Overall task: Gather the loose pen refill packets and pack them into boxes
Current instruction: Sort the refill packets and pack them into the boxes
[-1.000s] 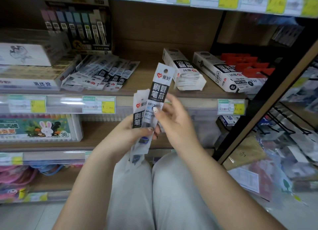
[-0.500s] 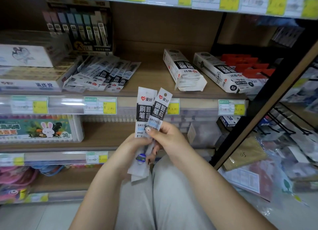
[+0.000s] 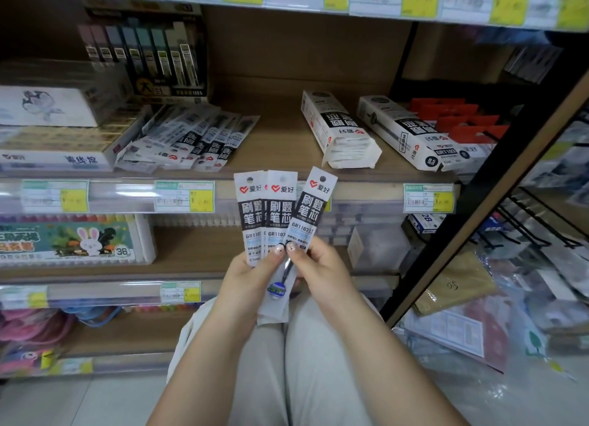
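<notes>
A: Where are the refill packets sitting at this moment?

B: A small fan of held packets (image 3: 274, 215) is standing upright in front of the person's lap. The left hand (image 3: 245, 282) is pinching the two left packets low down, thumb on the front, and the right hand (image 3: 318, 272) is pinching the third one, which is tilting right. So both grips are clamped on packets, not apart.

A: And the rest?

B: A loose pile of packets (image 3: 188, 141) is lying on the shelf (image 3: 280, 132), far left of the hands. An open box (image 3: 341, 129) is lying right of the pile with packets showing at its near mouth, and a second box (image 3: 411, 132) is lying just right of that.

A: What is risking trouble from here?

B: The packets are slick and being held only by their lower ends, so I judge that squaring them together could let one slide out and drop toward the floor. The open box mouth is looking crumpled and fairly full; pushing a misaligned stack in could bend packets or snag the flap. Reaching for the far pile with hands already full could also scatter it.
</notes>
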### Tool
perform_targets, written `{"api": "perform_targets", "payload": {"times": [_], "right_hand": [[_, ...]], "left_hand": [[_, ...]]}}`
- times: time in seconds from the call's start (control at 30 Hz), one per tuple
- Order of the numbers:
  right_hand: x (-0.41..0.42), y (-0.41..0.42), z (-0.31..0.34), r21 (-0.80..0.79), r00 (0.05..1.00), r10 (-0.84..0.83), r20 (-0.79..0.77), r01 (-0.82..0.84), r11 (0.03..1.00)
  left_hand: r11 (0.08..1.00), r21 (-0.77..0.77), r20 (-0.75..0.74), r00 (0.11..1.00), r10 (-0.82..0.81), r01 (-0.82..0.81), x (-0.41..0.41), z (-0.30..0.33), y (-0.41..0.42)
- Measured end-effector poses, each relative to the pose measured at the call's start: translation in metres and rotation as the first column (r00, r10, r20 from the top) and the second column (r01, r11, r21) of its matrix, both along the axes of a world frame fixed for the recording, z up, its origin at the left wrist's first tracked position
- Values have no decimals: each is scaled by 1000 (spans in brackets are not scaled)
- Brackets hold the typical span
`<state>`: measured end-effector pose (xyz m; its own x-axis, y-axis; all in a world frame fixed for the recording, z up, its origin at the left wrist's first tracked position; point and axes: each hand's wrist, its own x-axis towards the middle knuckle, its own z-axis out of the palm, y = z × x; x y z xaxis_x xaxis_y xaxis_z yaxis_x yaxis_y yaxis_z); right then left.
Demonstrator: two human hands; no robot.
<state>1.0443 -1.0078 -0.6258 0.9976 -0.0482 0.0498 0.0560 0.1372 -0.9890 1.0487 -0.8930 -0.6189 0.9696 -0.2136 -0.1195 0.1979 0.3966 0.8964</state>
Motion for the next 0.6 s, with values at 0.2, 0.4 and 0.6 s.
{"api": "perform_targets", "payload": {"times": [0.2, 0.4, 0.6], "right_hand": [[1, 0, 0, -9, 999, -14, 42, 14, 1000], [1, -2, -1, -28, 999, 7, 44, -6, 1000], [2, -2, -3, -47, 999, 33, 32, -32, 998]], "left_hand": [[999, -32, -78, 996, 32, -35, 2, 0, 2], [999, -6, -78, 996, 33, -34, 2, -1, 2], [999, -35, -48, 998, 33, -34, 2, 0, 2]]}}
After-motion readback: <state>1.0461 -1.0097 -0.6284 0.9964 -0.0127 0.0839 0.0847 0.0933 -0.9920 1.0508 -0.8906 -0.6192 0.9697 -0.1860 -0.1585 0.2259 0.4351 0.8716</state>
